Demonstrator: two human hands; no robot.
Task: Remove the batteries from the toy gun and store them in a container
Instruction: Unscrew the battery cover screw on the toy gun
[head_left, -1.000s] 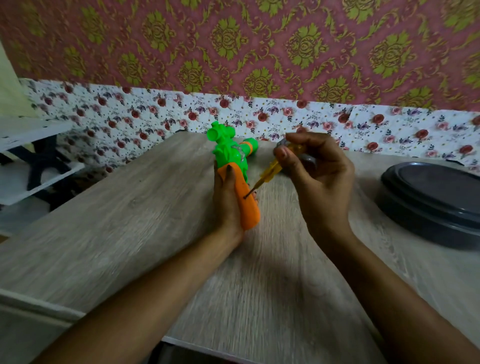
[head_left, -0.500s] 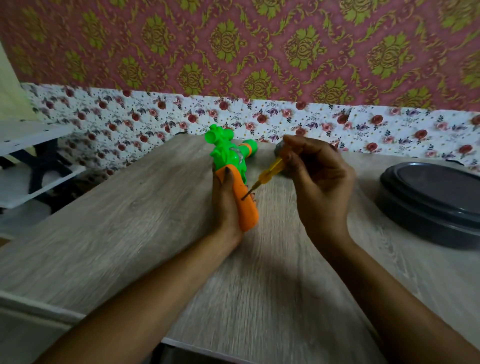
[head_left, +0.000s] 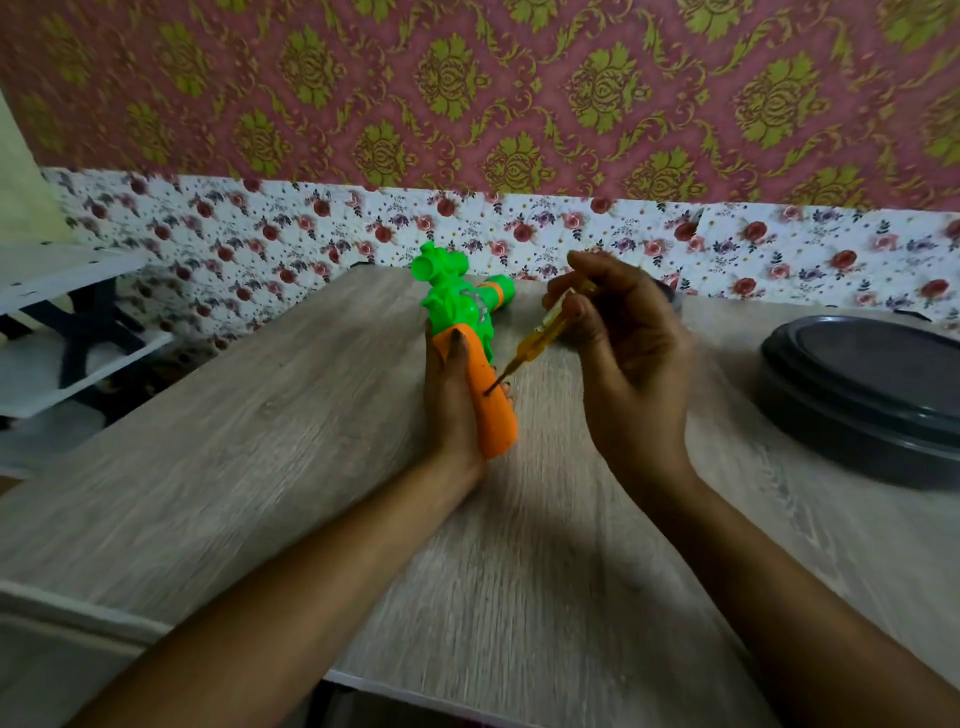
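Observation:
The toy gun (head_left: 470, 332) has a green body and an orange grip and stands over the middle of the wooden table. My left hand (head_left: 451, 402) grips the orange grip from the left, thumb lying along it. My right hand (head_left: 628, 353) pinches a small yellow-handled screwdriver (head_left: 540, 335) by its top end. The metal tip touches the side of the orange grip, at a small dark spot. No batteries are visible.
A dark round lidded container (head_left: 867, 395) sits at the table's right edge. A small dark object is mostly hidden behind my right hand. White shelves (head_left: 62, 322) stand off the table to the left. The patterned wall runs close behind the table (head_left: 260, 441).
My right hand has shifted slightly on the screwdriver handle, as if turning it. The tip stays on the same spot of the orange grip. My left hand keeps its hold.

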